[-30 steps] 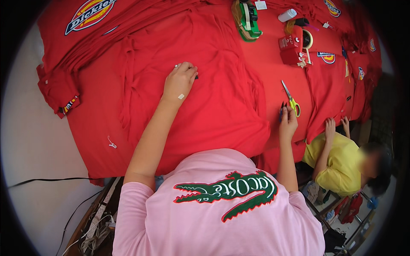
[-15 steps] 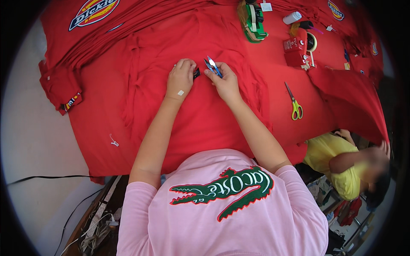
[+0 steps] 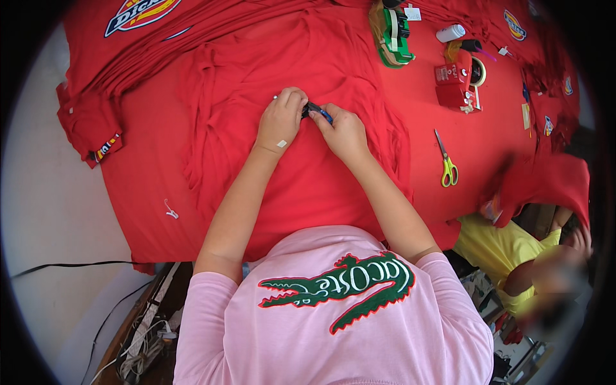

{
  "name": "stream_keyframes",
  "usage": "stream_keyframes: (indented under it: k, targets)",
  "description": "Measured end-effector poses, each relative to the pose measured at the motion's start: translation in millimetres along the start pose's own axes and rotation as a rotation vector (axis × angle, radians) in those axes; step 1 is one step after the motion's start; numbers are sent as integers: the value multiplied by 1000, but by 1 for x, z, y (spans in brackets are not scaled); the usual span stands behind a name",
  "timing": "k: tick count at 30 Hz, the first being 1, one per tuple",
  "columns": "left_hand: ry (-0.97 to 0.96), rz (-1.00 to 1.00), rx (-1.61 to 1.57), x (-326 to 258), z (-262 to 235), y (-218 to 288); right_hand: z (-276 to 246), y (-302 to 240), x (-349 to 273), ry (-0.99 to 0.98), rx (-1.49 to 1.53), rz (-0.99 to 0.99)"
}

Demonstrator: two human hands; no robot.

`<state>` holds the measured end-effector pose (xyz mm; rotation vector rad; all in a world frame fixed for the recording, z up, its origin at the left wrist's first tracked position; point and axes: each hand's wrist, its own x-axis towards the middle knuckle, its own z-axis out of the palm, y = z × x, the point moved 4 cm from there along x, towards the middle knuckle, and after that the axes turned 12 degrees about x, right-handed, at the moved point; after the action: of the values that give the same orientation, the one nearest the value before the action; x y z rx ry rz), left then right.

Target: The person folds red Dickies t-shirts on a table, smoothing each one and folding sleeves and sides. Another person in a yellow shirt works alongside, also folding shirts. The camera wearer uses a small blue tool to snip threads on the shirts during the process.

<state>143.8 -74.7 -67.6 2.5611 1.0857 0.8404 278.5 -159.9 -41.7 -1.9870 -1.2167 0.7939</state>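
Note:
My left hand (image 3: 282, 120) is closed on a small black piece (image 3: 305, 110) at the middle of a spread red garment (image 3: 269, 70). What kind of thing the black piece is, I cannot make out. In my right hand (image 3: 343, 131) is a pair of blue thread snips (image 3: 325, 116), its blades against or over the black piece and mostly hidden by my fingers. Both hands nearly meet above the cloth.
Yellow-handled scissors (image 3: 448, 168) lie to the right. Beyond are a green tape dispenser (image 3: 396, 48), a white bottle (image 3: 451, 33) and a red box (image 3: 453, 82). A co-worker in a yellow shirt (image 3: 497, 250) lifts red cloth (image 3: 548, 183) at the lower right.
My right hand has brought the snips to the black piece, and their raised blades have dropped out of sight. At the right, the co-worker has pulled the red cloth off the table edge.

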Motion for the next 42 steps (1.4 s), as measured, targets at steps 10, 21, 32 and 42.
stream_keyframes:
  k: [10, 21, 32, 42]
  targets:
    - [-30, -398, -511, -3, -16, -28, -8, 34, 5, 15, 380, 55]
    - [839, -406, -1963, -187, -280, -145, -150, 158, -86, 324, 355, 272]
    - [393, -1242, -1153, -351, -192, -86, -169, 189, -156, 477, -224, -11]
    - [218, -991, -386, -322, -170, -42, -123, 145, -175, 279, -126, -87]
